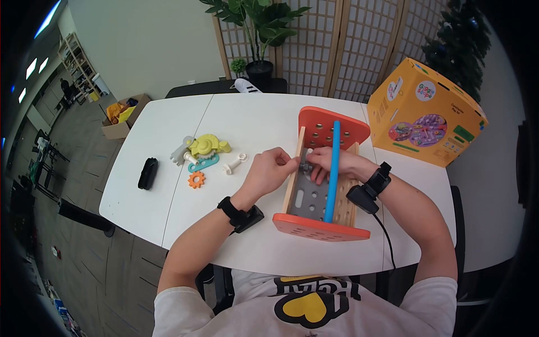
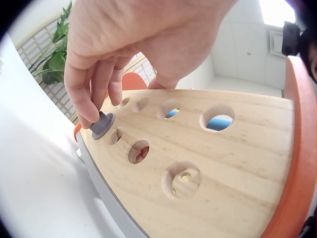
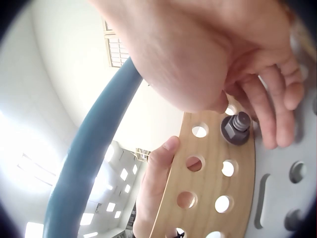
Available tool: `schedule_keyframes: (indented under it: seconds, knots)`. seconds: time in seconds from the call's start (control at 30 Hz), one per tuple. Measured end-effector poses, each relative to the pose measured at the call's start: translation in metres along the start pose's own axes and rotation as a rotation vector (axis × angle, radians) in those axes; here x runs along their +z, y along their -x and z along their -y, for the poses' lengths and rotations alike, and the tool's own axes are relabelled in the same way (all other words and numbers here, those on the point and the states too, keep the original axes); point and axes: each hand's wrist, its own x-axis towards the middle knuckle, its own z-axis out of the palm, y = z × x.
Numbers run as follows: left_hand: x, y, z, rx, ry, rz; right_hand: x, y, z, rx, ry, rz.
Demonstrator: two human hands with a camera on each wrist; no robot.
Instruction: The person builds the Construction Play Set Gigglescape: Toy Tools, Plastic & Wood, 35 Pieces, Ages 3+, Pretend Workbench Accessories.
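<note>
A toy toolbox with orange end panels [image 1: 323, 227], wooden sides [image 2: 233, 163] and a blue handle bar [image 1: 332, 180] stands before me. My left hand [image 1: 273, 171] is at its left side, fingertips pinching the grey head of a bolt [image 2: 103, 126] on the outer face. The left thumb [image 3: 161, 158] reaches the panel's top edge. Inside the box, the bolt's threaded end with a dark grey nut [image 3: 235, 130] sticks out of a lower-row hole. My right hand [image 1: 337, 161] reaches in under the bar, fingers loosely extended beside the nut; its index finger is partly hidden.
Left on the table lie a yellow-green toy piece [image 1: 206, 146], a teal strip [image 1: 203, 164], an orange gear [image 1: 196, 180], a white bolt [image 1: 236, 163] and a black case [image 1: 147, 173]. A large yellow box [image 1: 426, 112] stands at the back right.
</note>
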Motion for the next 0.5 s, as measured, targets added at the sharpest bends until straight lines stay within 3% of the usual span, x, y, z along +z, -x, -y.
schedule_keyframes:
  seconds: [0.13, 0.23, 0.43, 0.5]
  knots:
    - [0.000, -0.001, 0.001, 0.000, -0.007, 0.001, 0.001, -0.001, -0.010, -0.202, 0.103, -0.018]
    - [0.000, 0.000, -0.001, 0.002, -0.022, 0.001, -0.005, -0.008, -0.015, -0.208, 0.197, 0.059]
    - [0.000, 0.001, -0.004, 0.011, -0.008, -0.002, -0.006, -0.016, -0.011, 0.072, 0.070, 0.004]
    - [0.000, 0.000, -0.003, 0.003, -0.017, 0.002, -0.002, -0.007, -0.004, 0.045, 0.020, -0.022]
